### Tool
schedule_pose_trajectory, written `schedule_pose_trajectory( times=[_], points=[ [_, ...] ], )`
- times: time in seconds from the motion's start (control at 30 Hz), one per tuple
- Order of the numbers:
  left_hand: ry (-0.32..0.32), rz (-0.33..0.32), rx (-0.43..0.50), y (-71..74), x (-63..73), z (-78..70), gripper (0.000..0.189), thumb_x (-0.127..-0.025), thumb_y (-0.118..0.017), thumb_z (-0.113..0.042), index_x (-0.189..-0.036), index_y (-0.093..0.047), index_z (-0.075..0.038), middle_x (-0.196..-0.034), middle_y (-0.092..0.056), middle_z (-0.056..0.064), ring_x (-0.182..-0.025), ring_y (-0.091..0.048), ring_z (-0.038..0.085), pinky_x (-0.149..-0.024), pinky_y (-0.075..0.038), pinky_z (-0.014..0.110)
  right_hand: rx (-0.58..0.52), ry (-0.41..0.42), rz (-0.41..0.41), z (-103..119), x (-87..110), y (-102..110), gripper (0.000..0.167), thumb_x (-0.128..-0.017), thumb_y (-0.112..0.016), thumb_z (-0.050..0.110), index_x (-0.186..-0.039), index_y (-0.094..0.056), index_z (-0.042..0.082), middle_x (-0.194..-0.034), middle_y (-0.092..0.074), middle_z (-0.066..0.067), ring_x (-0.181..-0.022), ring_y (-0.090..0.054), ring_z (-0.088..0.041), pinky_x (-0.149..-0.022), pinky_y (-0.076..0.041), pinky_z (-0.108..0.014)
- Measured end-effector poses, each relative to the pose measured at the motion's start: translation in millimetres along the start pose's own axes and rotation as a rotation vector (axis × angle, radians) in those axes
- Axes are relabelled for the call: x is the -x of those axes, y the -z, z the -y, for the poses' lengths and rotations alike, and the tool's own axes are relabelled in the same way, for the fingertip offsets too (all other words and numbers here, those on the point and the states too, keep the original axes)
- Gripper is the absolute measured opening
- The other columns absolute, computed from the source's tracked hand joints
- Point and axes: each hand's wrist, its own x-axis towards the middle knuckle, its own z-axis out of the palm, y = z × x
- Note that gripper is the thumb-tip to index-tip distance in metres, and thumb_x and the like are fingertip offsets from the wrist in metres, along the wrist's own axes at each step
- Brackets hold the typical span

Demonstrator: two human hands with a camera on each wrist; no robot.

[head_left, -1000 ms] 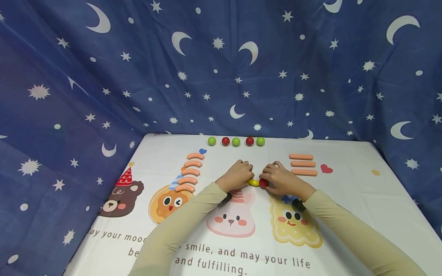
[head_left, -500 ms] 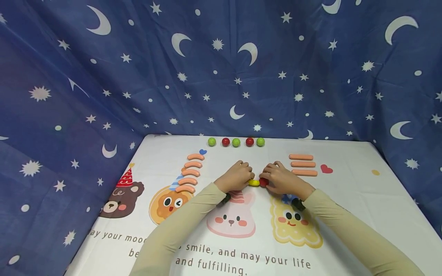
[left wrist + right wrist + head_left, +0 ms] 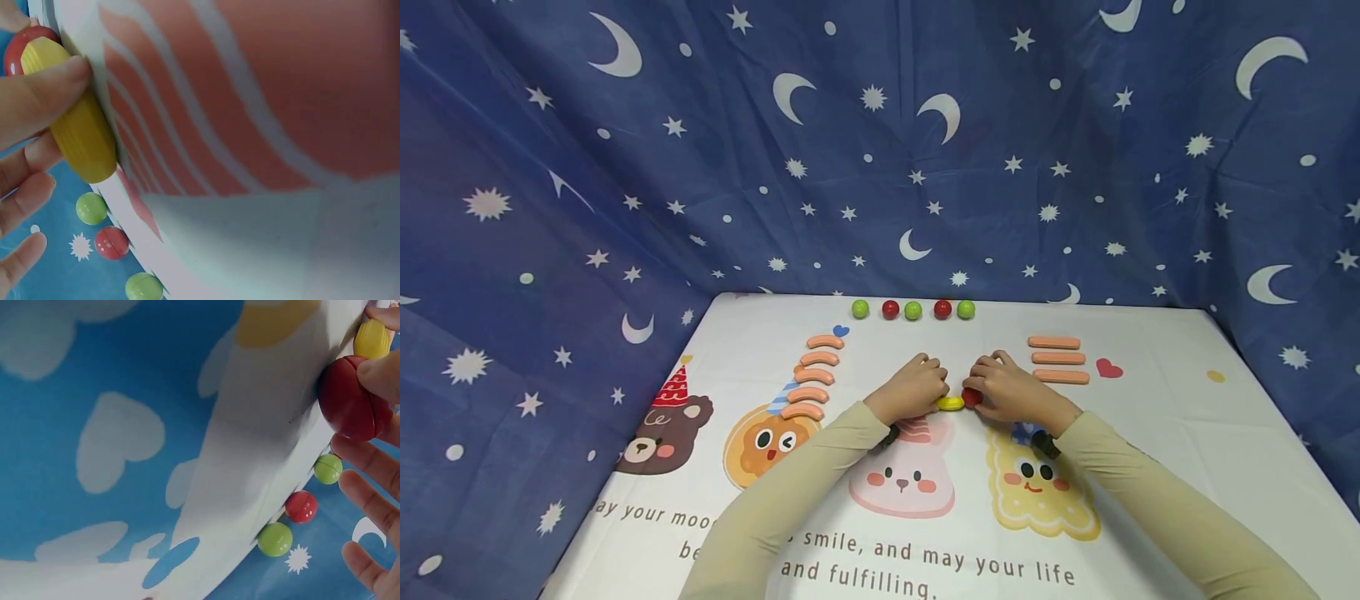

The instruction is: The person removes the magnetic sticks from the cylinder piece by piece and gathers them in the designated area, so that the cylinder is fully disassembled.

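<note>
Above the printed pink rabbit, my left hand (image 3: 913, 387) pinches a small yellow, finely ridged, elongated toy (image 3: 84, 125) between thumb and fingers. Its thumb lies across the yellow surface in the left wrist view. Close on the right, my right hand (image 3: 1011, 390) holds a rounded red toy (image 3: 350, 400) with a seam around it, the thumb pressing its side. The two toys lie end to end, very near each other; whether they touch I cannot tell. The other fingers of both hands spread past the toys in the wrist views.
A row of alternating green balls (image 3: 913, 310) and red balls (image 3: 891, 309) runs along the table's far edge. Several curved sausages (image 3: 814, 376) form a column at left. Three straight sausages (image 3: 1058, 358) lie at right. A blue starry curtain (image 3: 880, 167) stands behind.
My left hand and the yellow toy have shifted slightly toward me and a touch to the left. The right hand and the red toy have hardly moved.
</note>
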Motion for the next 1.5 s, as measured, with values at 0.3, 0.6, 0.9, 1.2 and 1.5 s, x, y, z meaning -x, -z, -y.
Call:
schedule_pose_trajectory(
  times=[0.3,0.6,0.9,1.2,1.5],
  points=[
    [-0.038,-0.013,-0.04,-0.5,8.7,-3.2,0.012,-0.083,-0.067,-0.032,-0.09,-0.074,-0.024,-0.091,-0.067,-0.007,-0.091,-0.059,0.012,-0.089,-0.043,0.033,0.011,-0.024,0.034,0.4,-0.2,0.9,0.031,-0.073,-0.076,0.03,-0.098,-0.069,0.013,-0.089,-0.066,-0.001,-0.089,-0.056,-0.02,-0.083,-0.043,-0.044],
    [-0.044,-0.057,-0.014,-2.4,22.7,4.5,0.013,-0.083,-0.067,-0.028,-0.094,-0.07,-0.021,-0.089,-0.068,-0.007,-0.089,-0.059,0.013,-0.088,-0.043,0.032,0.007,-0.019,0.019,0.2,0.0,-1.7,0.03,-0.074,-0.075,0.029,-0.099,-0.068,0.013,-0.091,-0.065,-0.002,-0.09,-0.057,-0.02,-0.082,-0.042,-0.044],
    [0.044,-0.028,0.043,-1.4,20.6,16.7,0.017,-0.087,-0.061,-0.028,-0.098,-0.069,-0.019,-0.092,-0.068,-0.004,-0.091,-0.059,0.015,-0.092,-0.043,0.035,-0.001,-0.034,0.021,0.8,0.4,-1.0,0.03,-0.075,-0.075,0.03,-0.099,-0.069,0.013,-0.091,-0.065,-0.002,-0.089,-0.057,-0.021,-0.082,-0.043,-0.045],
    [0.112,-0.001,0.053,-4.5,15.9,25.3,0.019,-0.085,-0.062,-0.032,-0.095,-0.069,-0.017,-0.088,-0.067,-0.001,-0.088,-0.059,0.018,-0.088,-0.043,0.036,-0.017,-0.059,0.064,1.2,-0.7,-1.6,0.032,-0.077,-0.074,0.032,-0.101,-0.069,0.011,-0.093,-0.066,-0.004,-0.092,-0.057,-0.022,-0.084,-0.044,-0.047],
    [0.158,-0.001,0.045,-10.6,12.4,29.5,0.023,-0.084,-0.063,-0.034,-0.098,-0.069,-0.017,-0.093,-0.069,0.0,-0.089,-0.059,0.018,-0.088,-0.044,0.037,-0.04,-0.079,0.141,1.4,-3.6,-0.8,0.042,-0.077,-0.073,0.031,-0.112,-0.064,0.01,-0.101,-0.067,-0.004,-0.097,-0.058,-0.021,-0.09,-0.042,-0.049]
  ],
)
